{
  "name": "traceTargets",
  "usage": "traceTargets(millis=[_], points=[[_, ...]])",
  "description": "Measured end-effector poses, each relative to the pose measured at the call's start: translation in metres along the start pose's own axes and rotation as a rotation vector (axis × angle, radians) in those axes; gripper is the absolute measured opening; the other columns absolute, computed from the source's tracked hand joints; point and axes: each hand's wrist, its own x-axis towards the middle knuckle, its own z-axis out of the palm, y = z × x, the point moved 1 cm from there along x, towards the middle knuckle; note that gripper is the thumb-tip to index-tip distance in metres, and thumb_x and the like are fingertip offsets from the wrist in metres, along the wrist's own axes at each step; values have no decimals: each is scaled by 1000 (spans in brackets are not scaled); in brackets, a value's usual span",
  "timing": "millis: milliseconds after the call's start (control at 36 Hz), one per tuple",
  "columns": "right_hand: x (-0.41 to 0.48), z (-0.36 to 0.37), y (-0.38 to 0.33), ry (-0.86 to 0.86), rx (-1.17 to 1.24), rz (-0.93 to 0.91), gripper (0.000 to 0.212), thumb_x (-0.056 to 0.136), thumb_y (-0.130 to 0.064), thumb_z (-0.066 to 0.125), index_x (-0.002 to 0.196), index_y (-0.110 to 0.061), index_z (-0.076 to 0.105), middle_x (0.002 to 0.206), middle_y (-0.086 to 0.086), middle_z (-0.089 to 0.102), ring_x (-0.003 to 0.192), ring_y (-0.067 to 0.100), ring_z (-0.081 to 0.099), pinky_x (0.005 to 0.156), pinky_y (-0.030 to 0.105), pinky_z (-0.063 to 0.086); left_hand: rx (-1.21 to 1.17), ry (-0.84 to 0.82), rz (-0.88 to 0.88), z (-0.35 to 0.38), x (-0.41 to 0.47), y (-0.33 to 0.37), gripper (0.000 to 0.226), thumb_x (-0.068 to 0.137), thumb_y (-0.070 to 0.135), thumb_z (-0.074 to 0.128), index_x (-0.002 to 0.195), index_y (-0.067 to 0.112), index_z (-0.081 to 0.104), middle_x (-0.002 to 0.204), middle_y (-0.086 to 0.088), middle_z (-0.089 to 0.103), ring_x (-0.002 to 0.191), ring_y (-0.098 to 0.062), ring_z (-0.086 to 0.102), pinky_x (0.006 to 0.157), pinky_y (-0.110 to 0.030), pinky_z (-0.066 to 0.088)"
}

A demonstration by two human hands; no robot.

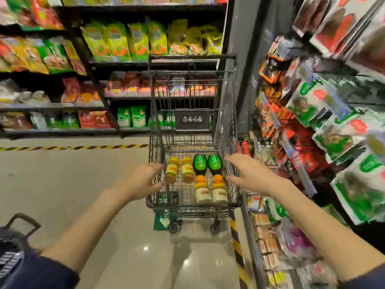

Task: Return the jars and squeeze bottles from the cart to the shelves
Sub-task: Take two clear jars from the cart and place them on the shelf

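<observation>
Centrally, low in the frame: a wire cart (155, 122), standing in a shop aisle on a pale floor (73, 184). Lying flat on its bottom grid, six things in two rows. Far row, left to right: two yellow-label jars (172, 173) side by side, then two green squeeze bottles (199, 164) side by side, narrow ends toward the lower edge of the frame. Near row, right half only: two white-label jars (202, 190) with orange lids, just below the bottles, lids close to the bottles' narrow ends. At the near left corner of the grid, a small dark packet (169, 198), too blurred to read.

Left hand (143, 180) spread wide, holding nothing, fingers at the cart's left wall beside the yellow-label jars; touching the wire or not, cannot tell. Right hand (248, 174) likewise spread and holding nothing, at the cart's right wall, near the bottles.

Shelves (125, 63) of bright packets across the upper left and behind the cart; more of the same down the right edge. Black-and-yellow tape (83, 147) across the floor at mid-left. A dark handle (23, 221) at lower left.
</observation>
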Motion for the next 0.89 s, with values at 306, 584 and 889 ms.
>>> traceTargets(millis=[306,584,889], points=[[96,59,53,-167,-137,11,56,92,-33,49,139,-7,33,138,15,44,127,31,42,100,38,41,14,-130,2,64,106,-14,42,88,43,52,123,19,51,124,-4,61,106,-20,60,86,-38,52],[173,137,91,-261,-27,103,44,90,-27,52,128,-5,47,118,15,55,111,33,55,86,36,46,3,-407,-53,167,207,-30,51,88,47,52,127,15,47,117,-10,63,106,-28,61,86,-40,52],[215,181,110,-457,73,196,53,93,-29,40,142,-15,27,148,7,33,131,27,38,97,34,39,-652,-594,-532,276,248,-16,84,84,33,67,146,7,18,144,-13,41,130,-30,42,96,-28,36]])
